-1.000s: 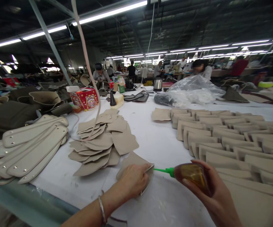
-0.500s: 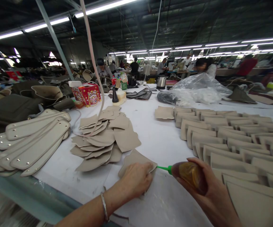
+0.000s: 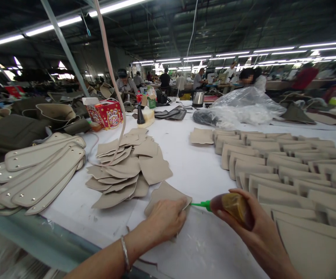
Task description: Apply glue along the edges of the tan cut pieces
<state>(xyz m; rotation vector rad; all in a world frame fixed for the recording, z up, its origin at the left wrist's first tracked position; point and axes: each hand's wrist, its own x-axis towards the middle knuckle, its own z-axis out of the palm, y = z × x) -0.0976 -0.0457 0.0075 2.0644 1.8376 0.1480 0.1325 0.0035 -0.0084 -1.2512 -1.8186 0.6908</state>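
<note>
My left hand (image 3: 168, 219) is closed on a beige leather piece (image 3: 163, 192) at the front of the white table, with the fingertips near its right corner. In my right hand (image 3: 256, 228) lies a glue bottle (image 3: 233, 207), amber and tilted sideways. Its green nozzle (image 3: 201, 204) points left, and the tip meets the edge of the leather piece by my left fingers. Just beyond my left hand is a loose pile of similar beige pieces (image 3: 124, 170). To the right, folded beige pieces (image 3: 272, 166) stand in overlapping rows, close to my right hand.
Long beige straps with studs (image 3: 48, 174) are stacked at the left. Behind them are dark bags (image 3: 16, 133) and a red box (image 3: 106, 114). A pinkish hose (image 3: 111, 58) hangs down to the pile. Clear plastic (image 3: 243, 106) and a kettle (image 3: 197, 99) lie farther back, with people beyond.
The view has shifted slightly. Both hands keep nearly the same pose, with the nozzle tip still at the leather's edge.
</note>
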